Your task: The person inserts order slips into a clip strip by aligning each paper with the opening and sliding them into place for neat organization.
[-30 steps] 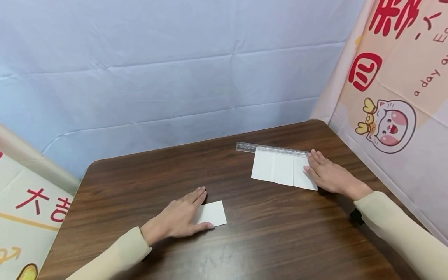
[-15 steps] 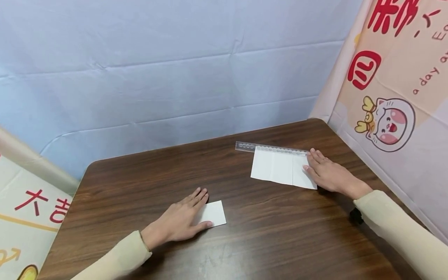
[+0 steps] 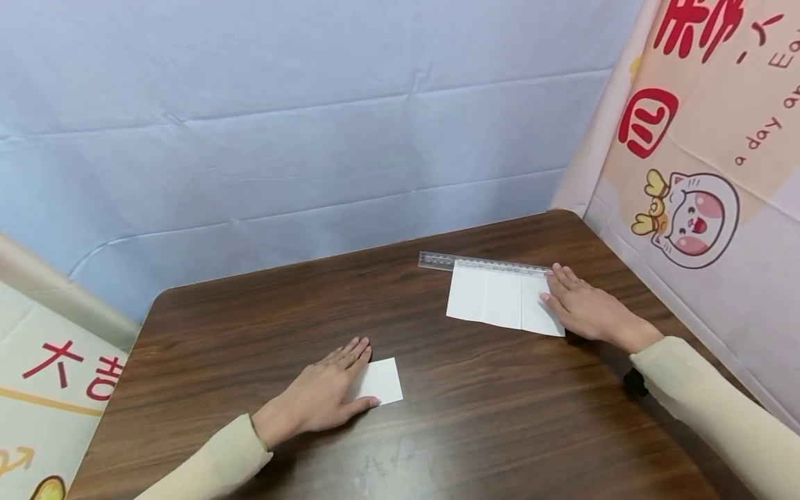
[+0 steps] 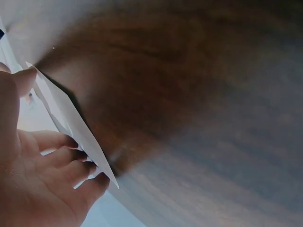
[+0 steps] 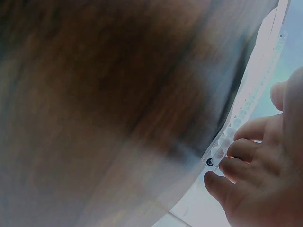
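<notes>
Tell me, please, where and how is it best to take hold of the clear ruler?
Probably at its free left end, pinched from above. The clear ruler lies flat on the table; the larger paper abuts its near edge and the right hand touches its right end.

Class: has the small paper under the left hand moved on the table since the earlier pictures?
No. The small paper keeps its place against the table grain; the slight shift is the camera's.

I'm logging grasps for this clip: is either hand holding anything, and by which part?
Nothing is gripped. The left hand lies flat on the small paper's left part; the right hand lies flat on the larger paper's right edge, beside the ruler.
</notes>
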The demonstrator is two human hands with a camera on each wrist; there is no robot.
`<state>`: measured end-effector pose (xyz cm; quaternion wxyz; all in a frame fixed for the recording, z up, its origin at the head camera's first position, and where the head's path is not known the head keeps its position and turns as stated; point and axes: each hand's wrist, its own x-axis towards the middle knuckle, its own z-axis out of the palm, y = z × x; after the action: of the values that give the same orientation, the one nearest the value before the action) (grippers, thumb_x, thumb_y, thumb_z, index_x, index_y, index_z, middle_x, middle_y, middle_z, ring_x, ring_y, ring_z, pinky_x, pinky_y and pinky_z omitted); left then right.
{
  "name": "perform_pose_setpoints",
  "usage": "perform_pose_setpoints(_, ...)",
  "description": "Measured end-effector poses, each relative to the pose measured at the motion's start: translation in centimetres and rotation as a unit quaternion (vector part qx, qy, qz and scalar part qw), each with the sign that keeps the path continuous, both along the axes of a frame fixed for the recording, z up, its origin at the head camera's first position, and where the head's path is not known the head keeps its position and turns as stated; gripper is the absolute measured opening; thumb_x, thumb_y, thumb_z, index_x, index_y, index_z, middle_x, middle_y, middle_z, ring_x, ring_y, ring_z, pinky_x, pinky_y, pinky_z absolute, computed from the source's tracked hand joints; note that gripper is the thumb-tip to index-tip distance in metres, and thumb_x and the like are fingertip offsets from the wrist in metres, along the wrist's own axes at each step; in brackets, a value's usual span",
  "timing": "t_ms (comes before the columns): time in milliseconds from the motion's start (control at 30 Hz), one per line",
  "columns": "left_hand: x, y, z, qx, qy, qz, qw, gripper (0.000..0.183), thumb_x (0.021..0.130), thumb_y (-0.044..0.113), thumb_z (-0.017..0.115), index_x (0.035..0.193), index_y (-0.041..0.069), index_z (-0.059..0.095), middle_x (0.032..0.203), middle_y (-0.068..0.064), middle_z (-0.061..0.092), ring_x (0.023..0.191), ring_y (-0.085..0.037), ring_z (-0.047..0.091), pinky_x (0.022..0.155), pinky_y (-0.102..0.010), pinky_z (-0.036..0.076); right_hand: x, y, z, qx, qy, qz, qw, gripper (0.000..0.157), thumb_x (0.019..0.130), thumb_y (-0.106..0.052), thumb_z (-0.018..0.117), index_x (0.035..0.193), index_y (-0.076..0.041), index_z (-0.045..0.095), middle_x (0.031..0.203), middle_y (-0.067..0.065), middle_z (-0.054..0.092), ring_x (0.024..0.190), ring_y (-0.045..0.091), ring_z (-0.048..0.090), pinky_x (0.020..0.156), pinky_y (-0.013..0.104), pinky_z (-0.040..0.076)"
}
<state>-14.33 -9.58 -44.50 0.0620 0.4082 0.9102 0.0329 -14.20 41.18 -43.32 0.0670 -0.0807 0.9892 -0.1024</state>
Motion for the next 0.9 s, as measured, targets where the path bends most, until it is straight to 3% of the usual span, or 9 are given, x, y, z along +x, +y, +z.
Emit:
perform_pose_setpoints(600,0.06,0.17,-0.01,0.028,-0.009,-0.003,0.9996,0.082,0.103,0.062,0.056,0.158,0.001,0.045,0.169,-0.018,0.038,0.158,-0.031,0.037,0.128,-0.049,0.039,0.12,-0.31,0.21,0.004,0.008,-0.001,1.000,0.074,0.115,-0.041,0.036,0.158,0.018,0.026,0.167,0.040,0.015,0.155,0.058,0.021,0.126,0.069,0.027)
perform_pose_setpoints(900,0.18,0.15,0.23,0.042,-0.010,0.010,0.9990,0.079,0.100,0.061,0.063,0.154,0.004,0.052,0.166,-0.016,0.044,0.154,-0.031,0.044,0.118,-0.051,0.051,0.10,-0.42,0.14,0.004,0.010,-0.004,1.000,0.074,0.115,-0.042,0.036,0.158,0.018,0.025,0.167,0.040,0.015,0.155,0.059,0.021,0.126,0.070,0.027)
